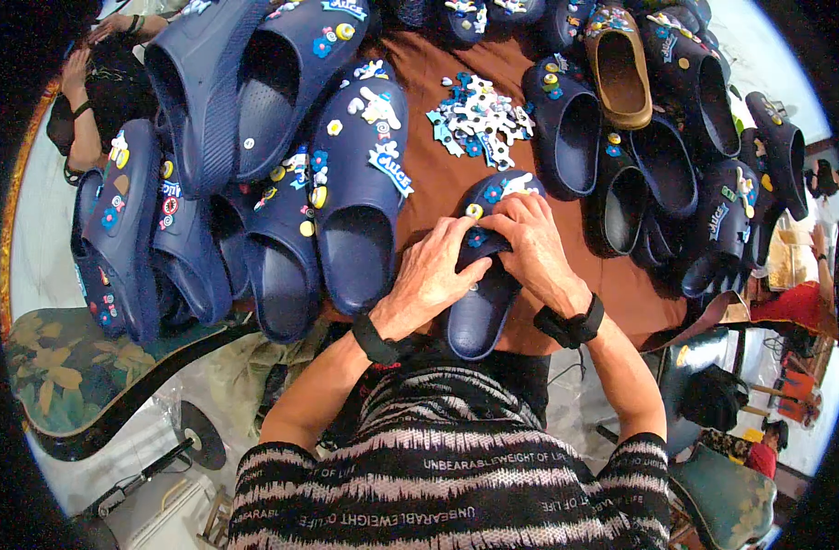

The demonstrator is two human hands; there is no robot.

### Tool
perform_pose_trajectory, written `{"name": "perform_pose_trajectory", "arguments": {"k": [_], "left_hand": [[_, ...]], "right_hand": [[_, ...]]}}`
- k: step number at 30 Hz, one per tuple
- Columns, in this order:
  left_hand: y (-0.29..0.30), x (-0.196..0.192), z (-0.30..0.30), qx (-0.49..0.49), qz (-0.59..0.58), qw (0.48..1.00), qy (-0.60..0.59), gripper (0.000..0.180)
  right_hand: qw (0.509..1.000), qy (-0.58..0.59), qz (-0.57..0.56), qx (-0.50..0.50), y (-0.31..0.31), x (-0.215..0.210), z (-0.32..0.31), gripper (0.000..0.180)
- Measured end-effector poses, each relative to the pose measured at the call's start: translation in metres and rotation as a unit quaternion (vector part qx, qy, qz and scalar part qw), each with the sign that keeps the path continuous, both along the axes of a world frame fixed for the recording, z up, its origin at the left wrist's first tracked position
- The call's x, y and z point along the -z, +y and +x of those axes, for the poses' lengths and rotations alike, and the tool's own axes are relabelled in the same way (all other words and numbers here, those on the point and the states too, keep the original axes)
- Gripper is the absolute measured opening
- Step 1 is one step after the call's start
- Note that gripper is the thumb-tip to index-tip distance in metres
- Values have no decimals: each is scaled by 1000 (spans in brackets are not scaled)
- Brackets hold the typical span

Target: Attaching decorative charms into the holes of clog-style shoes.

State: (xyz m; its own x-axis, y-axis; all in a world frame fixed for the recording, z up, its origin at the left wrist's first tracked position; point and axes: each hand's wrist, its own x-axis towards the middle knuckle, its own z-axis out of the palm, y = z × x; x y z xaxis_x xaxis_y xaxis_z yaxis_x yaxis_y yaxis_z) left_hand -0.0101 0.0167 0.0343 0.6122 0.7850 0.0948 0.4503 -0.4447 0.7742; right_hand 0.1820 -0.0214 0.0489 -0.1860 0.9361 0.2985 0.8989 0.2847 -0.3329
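1. Navy, apparently moulded foam, makes up the backless clog (480, 316) in work; it sits right before the person at the near edge of the brown-clothed counter (612, 289), toe towards twelve o'clock, heel towards six.
2. From where I stand, the step in hand looks like seating a charm in the clog's upper.
3. Fingers of the left hand (436, 268) curl around the nine o'clock side, nearly closed on the shoe, thumb reaching into the opening.
4. Fingers of the right hand (529, 243) bend over the top from three o'clock; whether they pinch a charm, I cannot tell.
5. The next move, I'd judge, calls for firm backing from inside while pressure comes from above.
6. On the upper show a yellow round charm (475, 211), a blue flower charm (477, 236) and a partly covered white charm (518, 185).
7. Loose charms (484, 115) lie heaped at twelve o'clock; a larger decorated clog (357, 179) stands at ten.
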Motion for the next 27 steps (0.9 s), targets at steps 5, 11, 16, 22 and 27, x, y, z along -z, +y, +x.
{"name": "perform_pose_trajectory", "arguments": {"k": [5,11,16,22,27], "left_hand": [[-9,1,9,-35,48,998,33,52],[-20,-6,27,-98,78,988,89,47],[-22,-5,36,-109,113,980,123,44],[-20,4,25,-109,184,972,99,37],[-37,7,8,-171,110,977,69,39]], "right_hand": [[996,-22,-25,-79,7,-7,10,42],[993,-15,-26,-116,14,-11,15,35],[993,11,-17,-112,16,2,16,34],[990,12,63,-125,16,3,7,21],[985,54,52,-156,9,7,-5,30]]}}
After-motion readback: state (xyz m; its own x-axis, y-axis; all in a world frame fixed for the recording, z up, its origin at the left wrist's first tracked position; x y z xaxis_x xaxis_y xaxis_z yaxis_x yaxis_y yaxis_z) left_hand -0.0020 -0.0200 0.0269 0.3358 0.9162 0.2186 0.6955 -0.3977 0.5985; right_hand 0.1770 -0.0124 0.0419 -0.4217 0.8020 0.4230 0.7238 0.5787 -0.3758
